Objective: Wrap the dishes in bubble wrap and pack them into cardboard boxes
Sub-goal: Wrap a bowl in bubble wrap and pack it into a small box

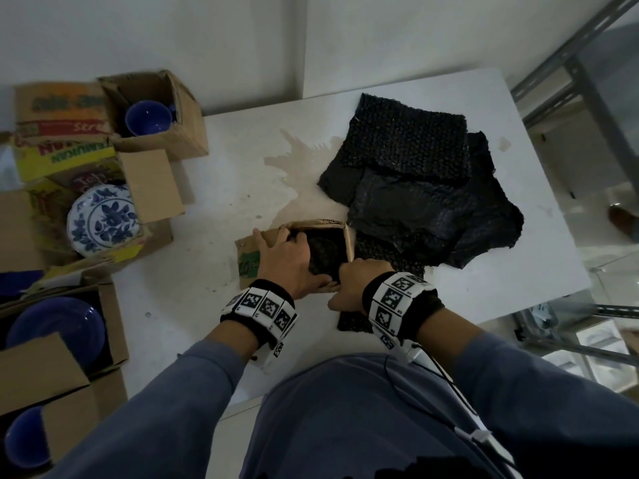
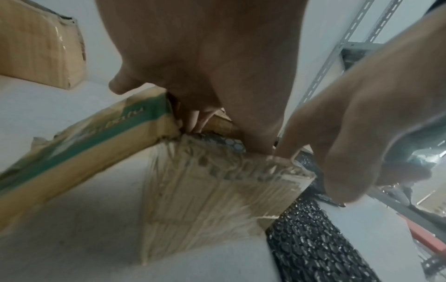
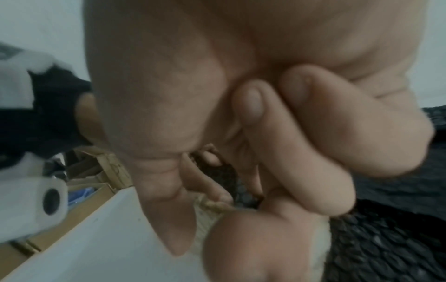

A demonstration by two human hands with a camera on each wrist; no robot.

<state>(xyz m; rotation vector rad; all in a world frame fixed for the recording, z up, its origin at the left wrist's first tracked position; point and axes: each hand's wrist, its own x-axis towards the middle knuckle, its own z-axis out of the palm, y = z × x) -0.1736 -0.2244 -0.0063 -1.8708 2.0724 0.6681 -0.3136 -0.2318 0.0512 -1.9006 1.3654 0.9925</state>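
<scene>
Small brown cardboard box [image 1: 313, 229] w/ a green printed flap sits centre of frame on the white table [image 1: 242, 174], and inside it a bundle wrapped in black bubble wrap [image 1: 326, 252].

Far left, top to bottom: open cardboard box w/ a dark blue cup [image 1: 148, 117] at upper left; below it a printed yellow-and-red carton holding a blue-and-white floral plate [image 1: 103, 221]; lower left, another brown box w/ a dark blue bowl [image 1: 55, 328]; bottom-left corner, one more blue dish [image 1: 24, 440], partly hidden by a flap.

Centre now: left hand [image 1: 290, 261] is down in the small box, fingers reaching in over the wrapped bundle, thumb out along the left flap. Left wrist view shows fingertips tucked into the gap between box wall and wrap; whether they're gripping it or just pressing, can't tell. Right hand [image 1: 352, 283] is right next to it at the box's near right corner, fingers curled; right wrist view shows ring and little fingers folded into the palm and the thumb [image 3: 253, 246] pressed on the cardboard edge.

Right of the box: loose pile of black bubble wrap sheets [image 1: 415, 174], one sheet running under the box and the right wrist. Far right edge, grey metal shelving [image 1: 587, 81].
</scene>
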